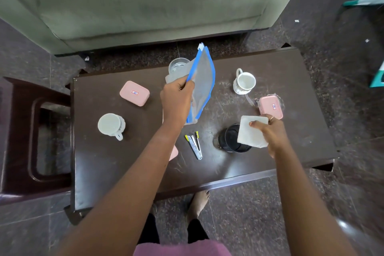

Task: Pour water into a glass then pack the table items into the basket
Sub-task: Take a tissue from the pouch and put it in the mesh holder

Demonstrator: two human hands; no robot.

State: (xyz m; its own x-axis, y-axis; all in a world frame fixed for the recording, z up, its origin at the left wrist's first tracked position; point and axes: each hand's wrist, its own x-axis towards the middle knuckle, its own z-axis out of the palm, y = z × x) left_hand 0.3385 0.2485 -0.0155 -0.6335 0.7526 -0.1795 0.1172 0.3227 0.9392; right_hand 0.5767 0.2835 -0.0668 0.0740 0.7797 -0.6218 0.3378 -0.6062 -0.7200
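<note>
My left hand (176, 100) grips a grey mesh pouch (202, 85) with blue edging, lifted above the middle of the dark table (128, 162). My right hand (272, 133) holds a white square pad (252, 132) over a black mesh cup (230, 141). Behind the pouch stands a clear glass (177, 64), partly hidden. A white cup (245, 82) stands upright at the back right. Another white cup (111, 125) lies upside down at the left. Two pink boxes rest on the table, one at the left (134, 93), one at the right (271, 107).
Pens and a small stapler (194, 144) lie near the table's front middle. A pink object (174, 153) peeks out under my left forearm. A grey sofa (145, 6) stands beyond the table, and a dark wooden stool (31, 131) sits to the left.
</note>
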